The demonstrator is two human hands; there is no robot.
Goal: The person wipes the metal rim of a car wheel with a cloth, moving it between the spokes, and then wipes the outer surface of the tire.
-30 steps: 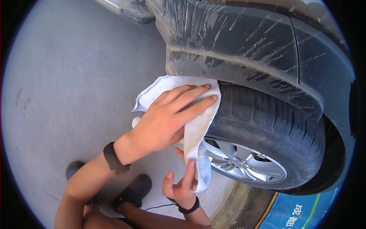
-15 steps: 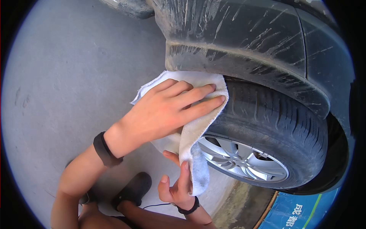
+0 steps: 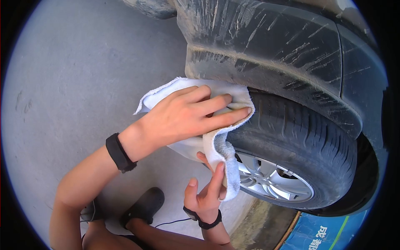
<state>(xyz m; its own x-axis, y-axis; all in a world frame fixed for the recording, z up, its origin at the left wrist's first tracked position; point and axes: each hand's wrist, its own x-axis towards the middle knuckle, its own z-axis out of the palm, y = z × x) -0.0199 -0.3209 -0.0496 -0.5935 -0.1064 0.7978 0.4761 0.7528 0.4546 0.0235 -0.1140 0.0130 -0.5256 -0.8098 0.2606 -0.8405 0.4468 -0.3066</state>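
Observation:
A white cloth [image 3: 166,89], greyed on its lower flap, lies over the tread of a car tire [image 3: 300,121]. My left hand [image 3: 187,112] presses the cloth onto the tire, its fingers bent around it near the edge and its thumb out of sight. Below, my right hand [image 3: 206,198] is at the cloth's hanging end. Its index finger lies in front of the flap, other fingers pass behind, and the thumb stands apart. The silver alloy wheel [image 3: 271,179] shows beyond the flap.
Above the tire hangs a dark, mud-streaked bumper [image 3: 266,46]. My foot in a black shoe [image 3: 143,208] rests on the grey floor [image 3: 75,75]. A thin cable [image 3: 171,223] runs near my leg, and a blue panel with white characters [image 3: 321,233] is at lower right.
My right hand and the cloth's hanging end have moved up and to the right. My left hand has slid slightly right, still pressing the cloth. The view has shifted a little.

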